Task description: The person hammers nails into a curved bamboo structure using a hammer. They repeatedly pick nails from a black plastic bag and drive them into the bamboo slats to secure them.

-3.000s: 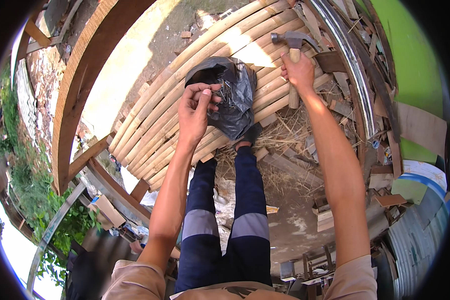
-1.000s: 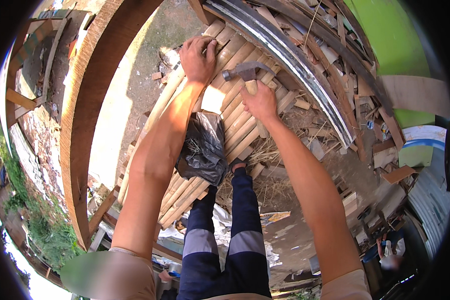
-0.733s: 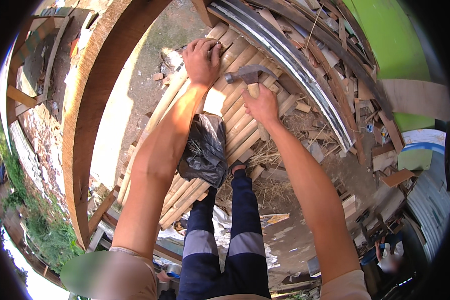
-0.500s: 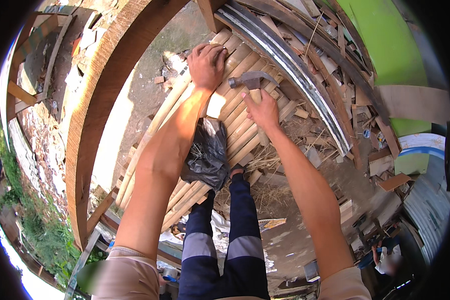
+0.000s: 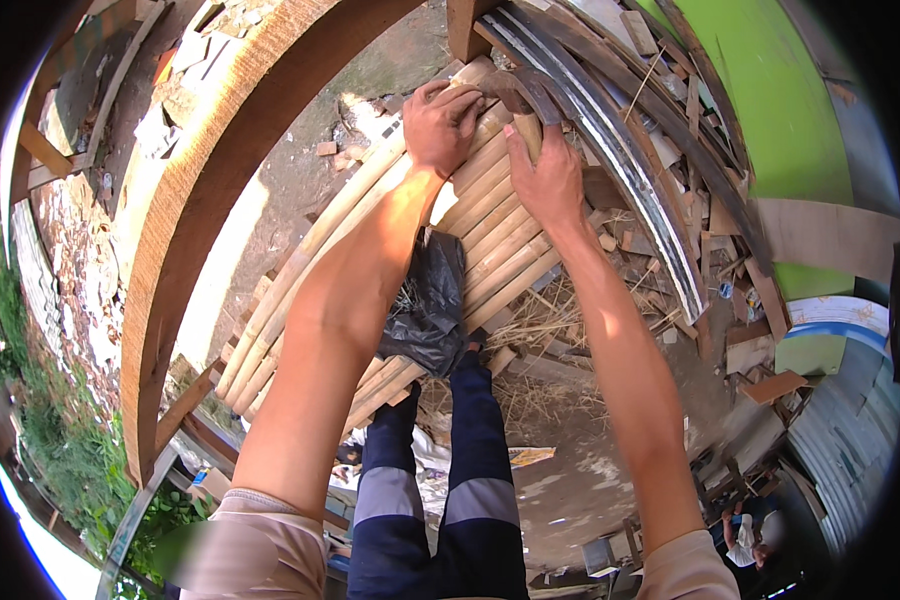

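Observation:
My right hand (image 5: 550, 178) grips a claw hammer (image 5: 510, 92) by its wooden handle, with the head close beside my left fingers. My left hand (image 5: 440, 125) rests on the far end of a row of bamboo poles (image 5: 490, 240), its fingers pinched together. Whatever they hold, if anything, is too small to make out. A crumpled black plastic bag (image 5: 436, 305) lies on the poles below my left forearm, between it and my legs.
A large curved-looking wooden beam (image 5: 155, 290) rises on the left. Scrap timber (image 5: 660, 140) and a striped dark strip (image 5: 610, 150) lie at the right, near a green panel (image 5: 790, 90). Dry straw (image 5: 540, 340) covers ground beside the poles. Another person (image 5: 745, 535) is at lower right.
My right hand has swung the hammer up and away from me, bringing its head next to my left fingers. The left hand keeps its place on the poles; the whole view has shifted slightly.

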`<state>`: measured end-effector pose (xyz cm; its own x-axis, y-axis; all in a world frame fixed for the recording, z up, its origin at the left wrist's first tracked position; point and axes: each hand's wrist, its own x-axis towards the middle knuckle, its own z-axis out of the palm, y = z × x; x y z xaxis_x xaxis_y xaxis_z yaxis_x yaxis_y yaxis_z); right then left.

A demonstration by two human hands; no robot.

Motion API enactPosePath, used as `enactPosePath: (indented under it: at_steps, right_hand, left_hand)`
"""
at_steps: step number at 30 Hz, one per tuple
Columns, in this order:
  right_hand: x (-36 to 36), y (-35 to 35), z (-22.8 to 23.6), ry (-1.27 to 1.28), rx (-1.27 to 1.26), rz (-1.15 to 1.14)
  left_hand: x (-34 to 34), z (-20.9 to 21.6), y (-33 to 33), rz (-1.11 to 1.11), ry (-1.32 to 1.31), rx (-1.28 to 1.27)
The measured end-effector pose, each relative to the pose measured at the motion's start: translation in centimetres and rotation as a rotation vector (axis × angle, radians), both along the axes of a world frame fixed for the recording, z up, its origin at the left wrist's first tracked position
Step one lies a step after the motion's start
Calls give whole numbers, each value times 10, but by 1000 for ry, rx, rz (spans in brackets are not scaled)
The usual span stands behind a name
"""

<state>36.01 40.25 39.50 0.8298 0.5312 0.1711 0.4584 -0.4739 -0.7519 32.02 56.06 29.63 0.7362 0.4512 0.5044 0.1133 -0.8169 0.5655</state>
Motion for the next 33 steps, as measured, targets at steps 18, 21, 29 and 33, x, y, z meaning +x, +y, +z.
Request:
enactPosePath:
  at_steps: [18, 21, 29, 33]
  right_hand:
    - [10, 13, -3, 71, -185, 5]
    - [9, 12, -4, 94, -224, 30]
    - [9, 17, -5, 18, -119, -5]
    - [12, 18, -5, 45, -160, -19]
  left_hand:
    - [0, -2, 2, -7, -3, -14]
    - [-3, -6, 4, -11, 3, -18]
    - [-1, -1, 2, -38, -34, -8]
    - [1, 3, 0, -31, -32, -24]
